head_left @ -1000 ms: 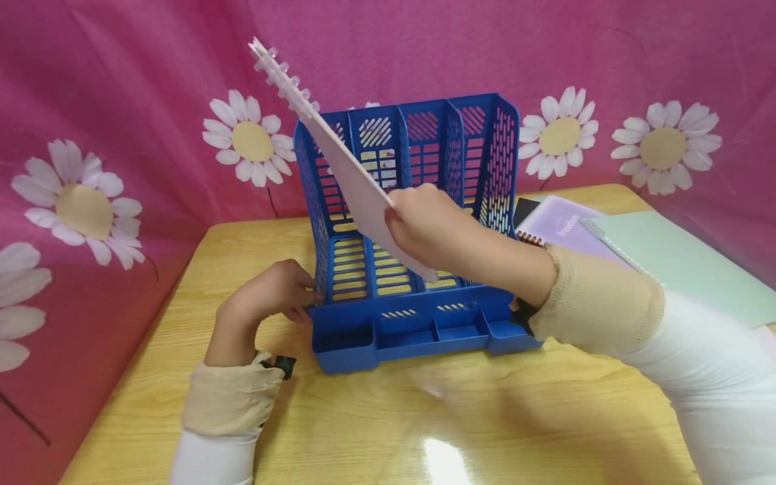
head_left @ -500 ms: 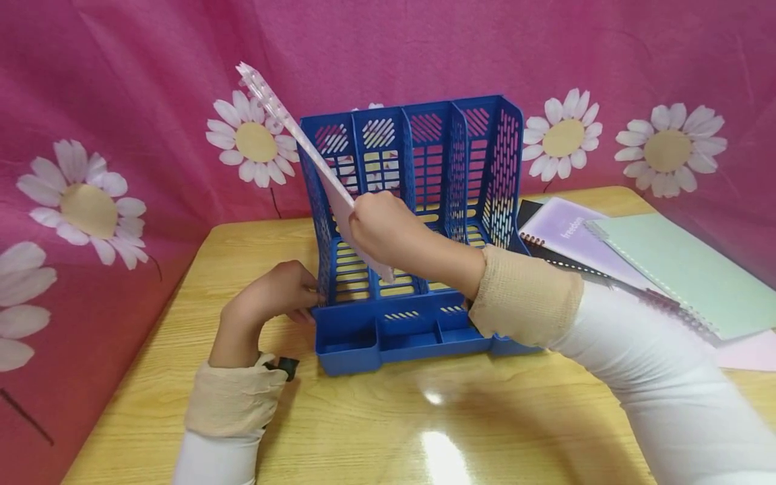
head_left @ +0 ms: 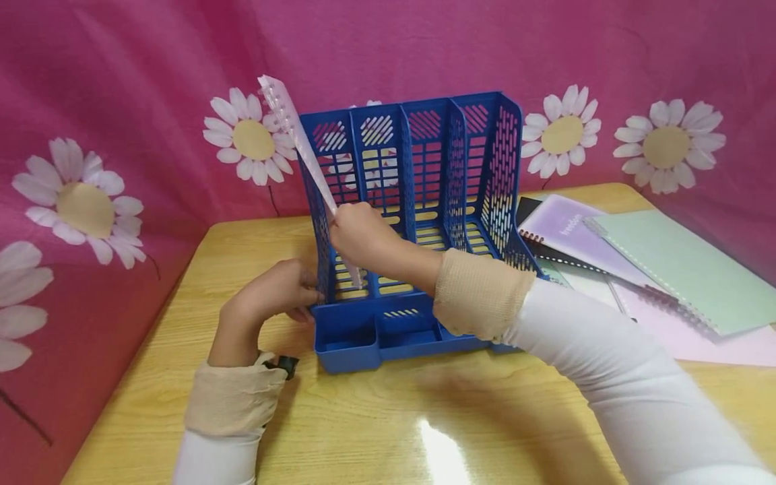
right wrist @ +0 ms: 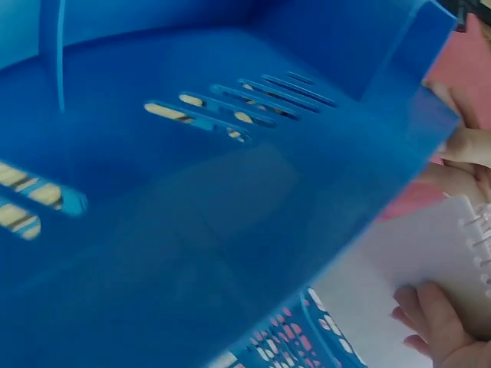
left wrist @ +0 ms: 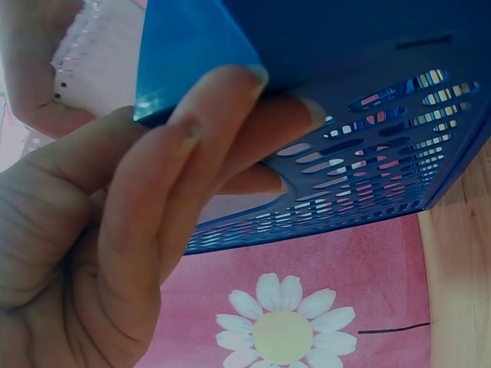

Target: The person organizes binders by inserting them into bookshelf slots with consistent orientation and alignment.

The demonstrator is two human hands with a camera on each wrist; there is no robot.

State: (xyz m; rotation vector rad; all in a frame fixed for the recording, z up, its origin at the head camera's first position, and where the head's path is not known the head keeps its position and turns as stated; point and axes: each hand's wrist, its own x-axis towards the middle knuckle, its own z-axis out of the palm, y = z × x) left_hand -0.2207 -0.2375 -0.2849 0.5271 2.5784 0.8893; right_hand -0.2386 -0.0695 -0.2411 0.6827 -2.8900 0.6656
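My right hand (head_left: 366, 236) pinches a pale pink spiral notebook (head_left: 306, 151) by its edge. The notebook leans, coil side up and left, with its lower end in the leftmost compartment of the blue file organizer (head_left: 345, 360). In the right wrist view, fingers (right wrist: 437, 318) lie on the flat notebook cover (right wrist: 353, 284). My left hand (head_left: 279, 289) grips the organizer's left side near the front. Seen from the left wrist, its thumb and fingers (left wrist: 222, 100) wrap the corner of the slotted side wall (left wrist: 360, 138).
At the right lie a purple notebook (head_left: 560, 222), a mint-green spiral notebook (head_left: 685, 263), and pink sheets or covers (head_left: 679, 337) beneath. Small open trays (head_left: 345, 337) line the organizer's front. A pink flowered cloth (head_left: 424, 47) hangs behind the wooden table (head_left: 364, 431).
My right hand has moved left and a little down, bringing the notebook over and down into the leftmost compartment. The left hand has stayed on the organizer's side.
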